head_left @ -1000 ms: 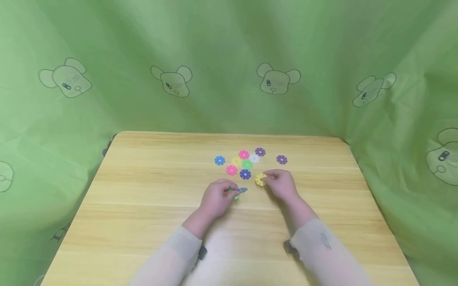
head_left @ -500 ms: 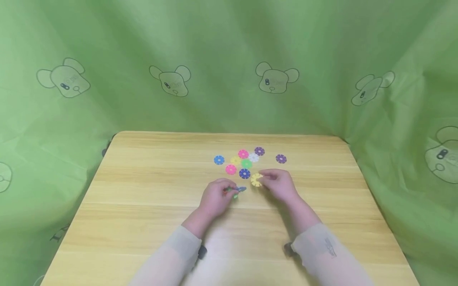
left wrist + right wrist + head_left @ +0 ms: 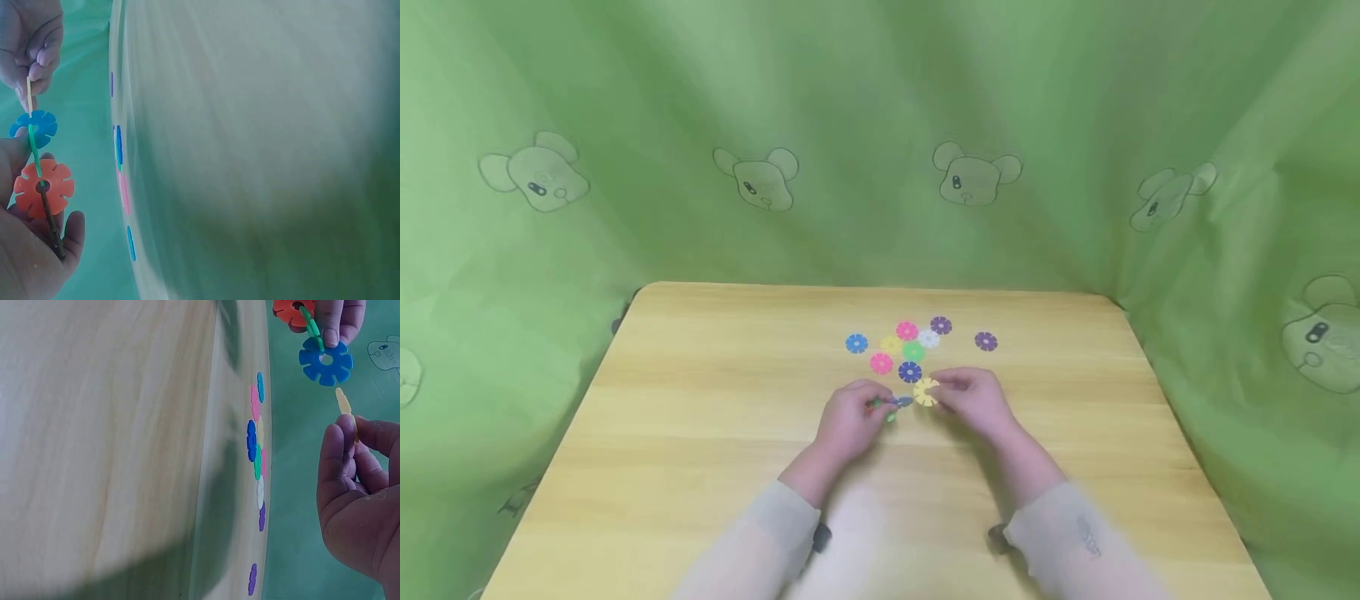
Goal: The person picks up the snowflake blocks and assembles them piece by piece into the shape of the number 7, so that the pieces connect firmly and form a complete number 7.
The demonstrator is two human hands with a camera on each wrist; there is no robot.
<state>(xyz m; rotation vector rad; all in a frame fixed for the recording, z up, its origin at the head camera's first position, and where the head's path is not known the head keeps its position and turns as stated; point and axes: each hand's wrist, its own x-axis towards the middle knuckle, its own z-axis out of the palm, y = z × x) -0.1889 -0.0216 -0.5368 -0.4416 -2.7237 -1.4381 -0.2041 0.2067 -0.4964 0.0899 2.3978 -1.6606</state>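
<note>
My left hand [image 3: 850,421] holds a small chain of interlocked notched plastic discs. In the left wrist view the chain shows a blue disc [image 3: 47,125], a green disc [image 3: 34,149] seen edge-on, an orange disc [image 3: 61,189] and a dark disc [image 3: 52,224]. Between thumb and fingers, my right hand [image 3: 979,406] pinches a yellow notched disc [image 3: 921,395] by its right side. Its free edge faces the blue disc, with a small gap between them in the right wrist view. Both hands are raised above the table.
Loose notched discs lie flat beyond my hands: dark blue [image 3: 904,374], light blue [image 3: 851,344], green [image 3: 909,355], white [image 3: 933,341], plus several pink, purple and yellow ones. The wooden table [image 3: 700,400] is backed by a green curtain [image 3: 865,225].
My right hand has moved left with the yellow disc, bringing it close to the blue disc. My left hand has stayed nearly in place with its chain.
</note>
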